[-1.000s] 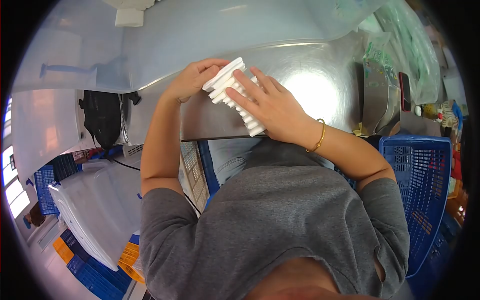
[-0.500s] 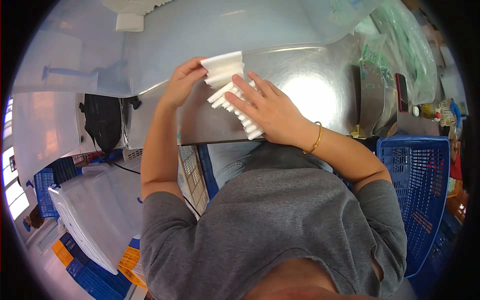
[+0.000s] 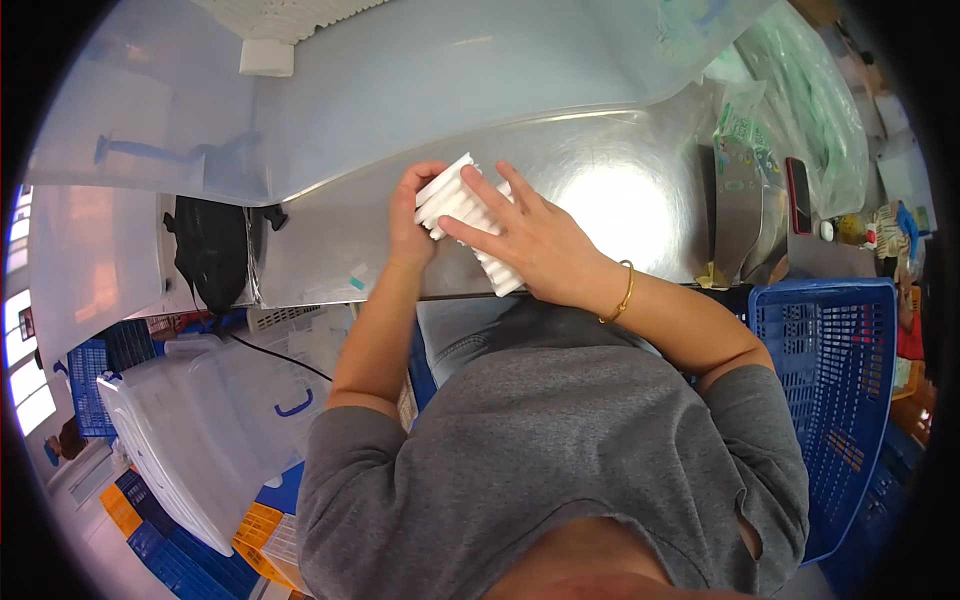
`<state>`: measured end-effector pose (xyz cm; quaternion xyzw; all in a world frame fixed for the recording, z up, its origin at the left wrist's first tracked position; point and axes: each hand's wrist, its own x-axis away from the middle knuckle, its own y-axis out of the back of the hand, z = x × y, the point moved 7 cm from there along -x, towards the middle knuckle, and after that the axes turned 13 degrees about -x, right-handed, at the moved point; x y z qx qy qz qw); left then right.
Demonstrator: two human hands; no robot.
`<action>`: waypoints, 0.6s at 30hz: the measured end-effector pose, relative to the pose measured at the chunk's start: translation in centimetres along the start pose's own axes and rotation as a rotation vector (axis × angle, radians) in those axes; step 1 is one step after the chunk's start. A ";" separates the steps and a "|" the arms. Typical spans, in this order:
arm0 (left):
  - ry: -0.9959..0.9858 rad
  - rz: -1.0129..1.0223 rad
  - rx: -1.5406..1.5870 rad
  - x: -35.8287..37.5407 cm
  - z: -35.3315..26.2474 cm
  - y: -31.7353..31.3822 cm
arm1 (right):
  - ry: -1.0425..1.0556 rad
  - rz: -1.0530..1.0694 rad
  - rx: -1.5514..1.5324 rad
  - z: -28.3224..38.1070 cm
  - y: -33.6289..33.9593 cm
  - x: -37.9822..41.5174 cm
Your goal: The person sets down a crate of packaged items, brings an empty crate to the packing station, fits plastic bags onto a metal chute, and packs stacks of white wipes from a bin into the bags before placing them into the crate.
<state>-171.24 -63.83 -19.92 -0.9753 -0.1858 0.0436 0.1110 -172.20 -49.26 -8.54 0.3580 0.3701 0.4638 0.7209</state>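
A bundle of soft white material (image 3: pixel 446 197), gathered into narrow ridged pleats, is held between my two hands over the metal table's front edge. My left hand (image 3: pixel 411 218) is closed around its left end, with the fingers behind and the thumb partly hidden. Across the right part of the pleats lies my right hand (image 3: pixel 548 243), its fingers spread and pressing on the top while the palm side rests along the bundle. The lower right end of the pleats pokes out below that hand. A gold bracelet (image 3: pixel 626 290) circles the right wrist.
A large translucent tub (image 3: pixel 430 70) stands across the back, with more white ridged material (image 3: pixel 267 58) in it. To the right are a printed box (image 3: pixel 745 190), a red-edged phone (image 3: pixel 798 195) and plastic bags (image 3: pixel 815 110). A blue basket (image 3: pixel 830 290) stands beside me; a black bag (image 3: pixel 208 245) hangs left.
My left hand has moved right and down, bringing the loose flat end of the white material in against the pleats. My right hand has stayed nearly in place.
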 end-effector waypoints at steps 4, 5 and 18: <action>-0.004 -0.035 -0.223 -1.1 2.6 -0.6 | -0.011 -0.014 -0.017 -0.3 -0.2 0.3; -0.008 -0.029 -0.218 -1.2 3.0 -0.8 | -0.015 -0.016 -0.009 -0.4 0.0 0.4; -0.137 0.237 -0.172 -1.9 -3.1 -22.1 | -0.257 -0.191 0.077 -2.5 14.0 14.8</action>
